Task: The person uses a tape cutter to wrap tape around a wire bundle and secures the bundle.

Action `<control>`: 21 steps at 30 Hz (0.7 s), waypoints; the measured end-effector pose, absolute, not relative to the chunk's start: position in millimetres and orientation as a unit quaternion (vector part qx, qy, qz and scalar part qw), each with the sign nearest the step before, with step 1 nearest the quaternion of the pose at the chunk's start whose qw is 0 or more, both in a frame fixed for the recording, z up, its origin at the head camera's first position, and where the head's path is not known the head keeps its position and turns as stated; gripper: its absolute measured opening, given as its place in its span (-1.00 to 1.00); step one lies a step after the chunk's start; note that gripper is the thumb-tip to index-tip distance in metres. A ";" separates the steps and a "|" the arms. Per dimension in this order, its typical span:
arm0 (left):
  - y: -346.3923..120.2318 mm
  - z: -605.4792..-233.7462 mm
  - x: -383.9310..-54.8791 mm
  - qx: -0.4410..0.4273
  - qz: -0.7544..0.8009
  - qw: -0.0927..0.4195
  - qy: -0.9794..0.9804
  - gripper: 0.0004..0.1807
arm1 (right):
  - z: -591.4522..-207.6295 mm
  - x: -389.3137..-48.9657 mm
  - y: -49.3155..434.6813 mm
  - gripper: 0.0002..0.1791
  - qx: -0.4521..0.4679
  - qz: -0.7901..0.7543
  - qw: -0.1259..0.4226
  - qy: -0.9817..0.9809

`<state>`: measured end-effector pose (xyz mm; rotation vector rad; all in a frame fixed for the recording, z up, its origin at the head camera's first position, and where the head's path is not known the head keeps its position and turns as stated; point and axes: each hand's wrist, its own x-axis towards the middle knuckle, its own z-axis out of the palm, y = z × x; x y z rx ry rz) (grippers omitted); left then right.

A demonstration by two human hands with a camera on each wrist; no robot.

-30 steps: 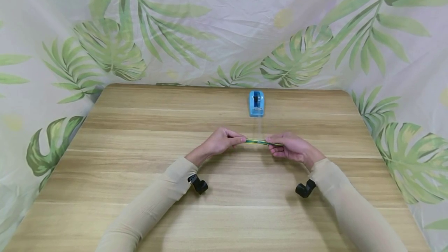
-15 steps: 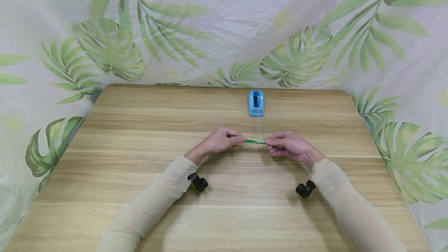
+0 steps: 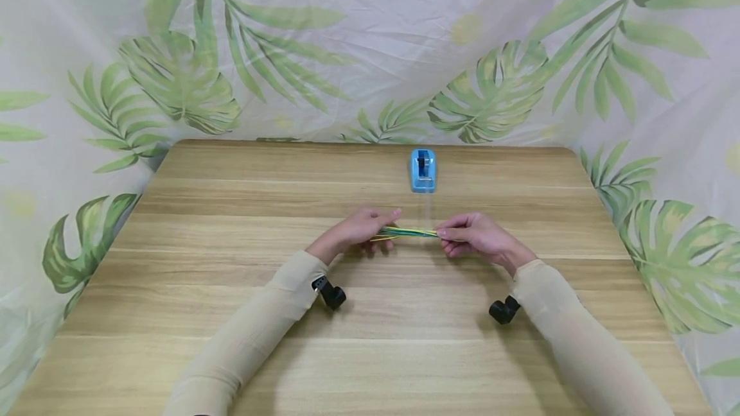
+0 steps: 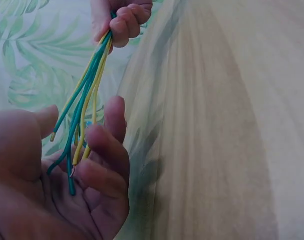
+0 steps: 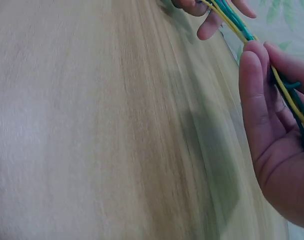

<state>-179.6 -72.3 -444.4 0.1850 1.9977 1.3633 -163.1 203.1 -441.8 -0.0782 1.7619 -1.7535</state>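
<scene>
A bundle of thin green and yellow wires (image 3: 409, 232) stretches between the two hands above the table. My right hand (image 3: 476, 236) pinches it between thumb and fingers; in the right wrist view some wires run back over the palm. The loose wire ends fan out over my left hand (image 4: 86, 175), whose thumb stands away from its loosely bent fingers, gripping nothing. A clear strip of tape (image 3: 426, 210) runs from a blue tape dispenser (image 3: 423, 171) down to the bundle, near the right fingertips. Whether it sticks to the wires cannot be told.
The wood-grain table (image 3: 370, 364) ends at the back against a leaf-patterned cloth (image 3: 289, 50). The dispenser stands near that back edge, right of the middle. Black wrist cameras (image 3: 331, 293) hang below both sleeves.
My left hand has let go its pinch and slid left, its thumb lifting, so more of the wires shows with ends spread. The right hand keeps its pinch almost in place.
</scene>
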 end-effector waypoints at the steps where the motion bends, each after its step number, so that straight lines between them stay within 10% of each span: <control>1: -72.8 -444.6 -181.0 0.071 0.526 0.358 0.768 -0.30 | -442.0 -163.2 203.1 -0.69 -0.034 -0.665 0.316 0.676; 21: -73.1 -452.1 -192.4 0.058 0.578 0.399 0.709 -0.29 | -440.4 -162.7 199.7 -0.74 -0.106 -0.622 0.233 0.740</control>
